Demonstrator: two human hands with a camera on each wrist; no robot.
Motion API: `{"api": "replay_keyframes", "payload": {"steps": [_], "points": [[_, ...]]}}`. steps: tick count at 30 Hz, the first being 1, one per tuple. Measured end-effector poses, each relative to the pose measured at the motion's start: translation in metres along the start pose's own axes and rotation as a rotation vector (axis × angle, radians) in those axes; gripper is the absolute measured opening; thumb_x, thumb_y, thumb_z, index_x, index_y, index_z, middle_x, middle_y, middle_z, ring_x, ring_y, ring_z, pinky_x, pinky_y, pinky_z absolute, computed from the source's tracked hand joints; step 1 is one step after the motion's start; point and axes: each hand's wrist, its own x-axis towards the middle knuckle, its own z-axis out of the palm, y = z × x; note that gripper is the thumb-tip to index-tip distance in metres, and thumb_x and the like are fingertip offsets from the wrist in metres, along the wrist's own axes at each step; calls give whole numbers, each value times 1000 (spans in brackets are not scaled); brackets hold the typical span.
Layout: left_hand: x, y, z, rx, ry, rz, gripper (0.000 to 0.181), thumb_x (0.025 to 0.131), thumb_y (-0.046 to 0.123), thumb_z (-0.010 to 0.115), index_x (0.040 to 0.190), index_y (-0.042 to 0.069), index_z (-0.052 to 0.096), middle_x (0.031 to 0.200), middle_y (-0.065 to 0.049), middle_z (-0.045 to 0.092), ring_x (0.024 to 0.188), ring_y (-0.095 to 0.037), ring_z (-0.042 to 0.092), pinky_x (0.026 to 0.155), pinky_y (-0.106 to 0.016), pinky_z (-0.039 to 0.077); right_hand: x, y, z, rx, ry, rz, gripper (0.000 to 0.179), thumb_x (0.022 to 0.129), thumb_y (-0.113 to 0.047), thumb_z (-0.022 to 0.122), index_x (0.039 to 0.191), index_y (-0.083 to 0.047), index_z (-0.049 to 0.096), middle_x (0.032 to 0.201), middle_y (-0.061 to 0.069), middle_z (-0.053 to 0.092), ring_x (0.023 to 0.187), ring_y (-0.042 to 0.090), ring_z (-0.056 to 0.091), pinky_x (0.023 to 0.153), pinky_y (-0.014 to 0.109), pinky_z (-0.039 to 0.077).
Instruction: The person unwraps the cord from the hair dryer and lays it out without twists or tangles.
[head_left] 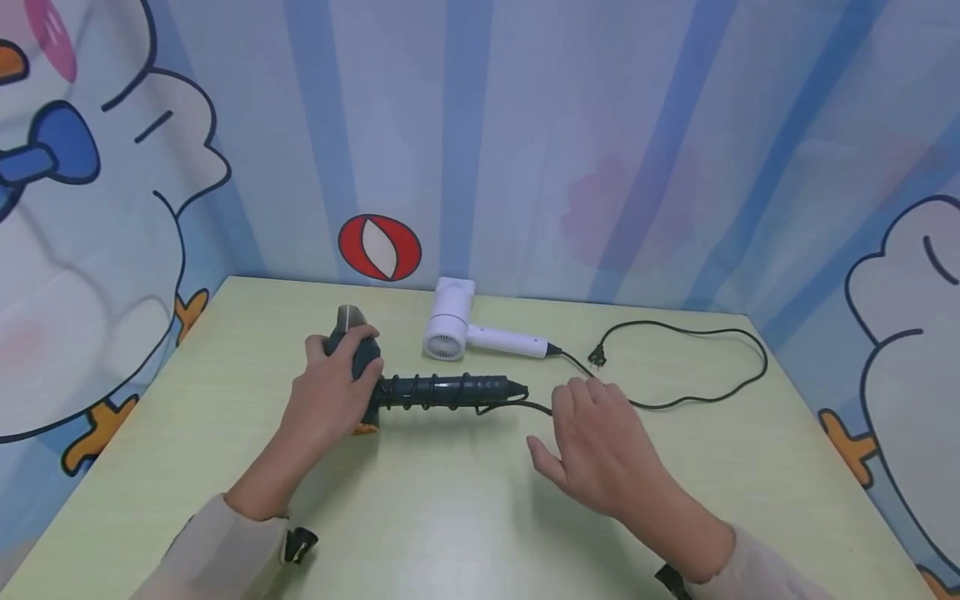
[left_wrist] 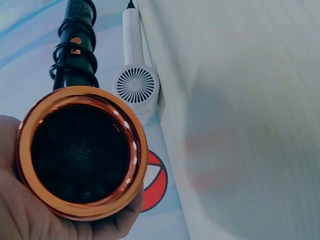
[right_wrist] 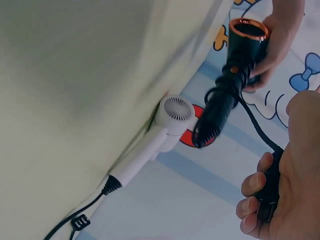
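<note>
My left hand (head_left: 322, 396) grips the head of a dark green hair dryer (head_left: 442, 388), raised over the table. Its handle points right, with its black cord wound round it in several turns. A copper ring (left_wrist: 82, 212) frames the round end of the dryer's head, facing the left wrist camera. From the handle's tip, a loose stretch of cord (right_wrist: 257, 127) runs to my right hand (head_left: 603, 446). The right wrist view shows the fingers curled round the black plug (right_wrist: 271, 182) at its end.
Behind the green dryer, a white hair dryer (head_left: 450, 321) lies near the table's back edge, handle to the right. Its black cord (head_left: 705, 400) loops over the right side of the table (head_left: 450, 517), ending in a plug (head_left: 597, 356). A patterned cloth (head_left: 510, 150) hangs behind.
</note>
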Motion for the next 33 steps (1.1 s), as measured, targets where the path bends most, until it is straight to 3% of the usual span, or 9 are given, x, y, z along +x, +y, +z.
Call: {"api": "replay_keyframes", "payload": {"steps": [13,22,33], "points": [[2,-2,-6,-33,26,-10,47,105,44,46,150,32,38,144,-29,28,91,-47,62,63,-41,59,-15,-4,28,28,-103,-9,49,96,-55,45,80,-9,43,68,0,31,62,19,30,59,32,29],[0,-3,-9,-65,4,-5,47,105,46,45,150,34,38,147,-29,28,101,-49,59,74,-50,60,-12,4,49,29,-95,10,46,96,-50,49,79,-7,43,66,2,32,60,20,31,58,33,30],[-1,-9,-11,-74,-38,22,48,104,46,47,150,36,38,150,-26,27,111,-52,55,84,-58,57,1,18,60,20,-31,39,43,94,-44,49,76,-7,39,64,2,28,57,18,28,54,31,26]]}}
